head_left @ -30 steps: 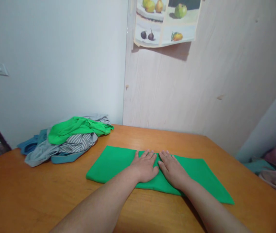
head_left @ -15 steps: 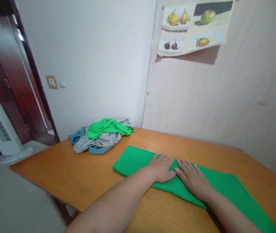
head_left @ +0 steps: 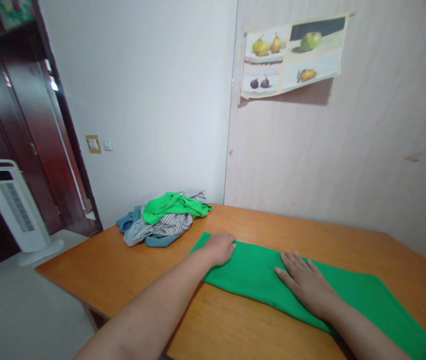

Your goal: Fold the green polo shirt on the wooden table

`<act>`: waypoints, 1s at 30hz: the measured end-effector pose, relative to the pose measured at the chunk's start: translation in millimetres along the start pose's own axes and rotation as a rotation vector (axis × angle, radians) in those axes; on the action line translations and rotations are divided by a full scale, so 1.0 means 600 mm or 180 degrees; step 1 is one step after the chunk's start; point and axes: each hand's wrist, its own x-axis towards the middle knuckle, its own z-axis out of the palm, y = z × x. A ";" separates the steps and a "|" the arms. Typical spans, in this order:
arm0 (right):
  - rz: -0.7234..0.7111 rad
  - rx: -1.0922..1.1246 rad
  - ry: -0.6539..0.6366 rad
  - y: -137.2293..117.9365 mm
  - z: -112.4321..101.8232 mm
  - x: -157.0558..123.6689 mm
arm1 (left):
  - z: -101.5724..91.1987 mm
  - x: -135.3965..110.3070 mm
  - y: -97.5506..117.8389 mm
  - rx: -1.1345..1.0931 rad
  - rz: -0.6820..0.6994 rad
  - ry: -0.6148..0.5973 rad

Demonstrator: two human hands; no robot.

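A folded green piece of clothing (head_left: 256,272) lies as a long flat band across the wooden table, widening at its right end; its exact kind does not show. Near its left end, my left hand (head_left: 219,249) rests palm down, with its fingers pointing toward the far edge and partly foreshortened. Around the middle of the cloth, my right hand (head_left: 308,286) lies flat with its fingers stretched out and the thumb apart. Neither hand grips the fabric.
At the table's back left sits a crumpled heap of clothes (head_left: 168,220), bright green, grey, striped and blue. The wooden table (head_left: 96,272) meets the wall behind. A white tower fan (head_left: 18,210) stands on the floor at left, before dark red doors (head_left: 44,150).
My left hand has slid left along the green cloth, away from my right hand, to near its left end. My right hand stays on the middle. The camera view has shifted slightly.
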 end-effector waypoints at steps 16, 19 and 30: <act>0.0058 0.0077 -0.0020 -0.007 -0.006 -0.001 | -0.043 0.050 -0.050 0.0122 -0.0456 -0.0585; 0.0052 0.0083 -0.0021 -0.006 -0.005 -0.001 | -0.055 0.056 -0.049 0.0152 -0.0425 -0.0667; 0.0047 0.0135 0.0037 -0.008 -0.004 -0.003 | -0.047 0.064 -0.045 0.0217 -0.0365 -0.0794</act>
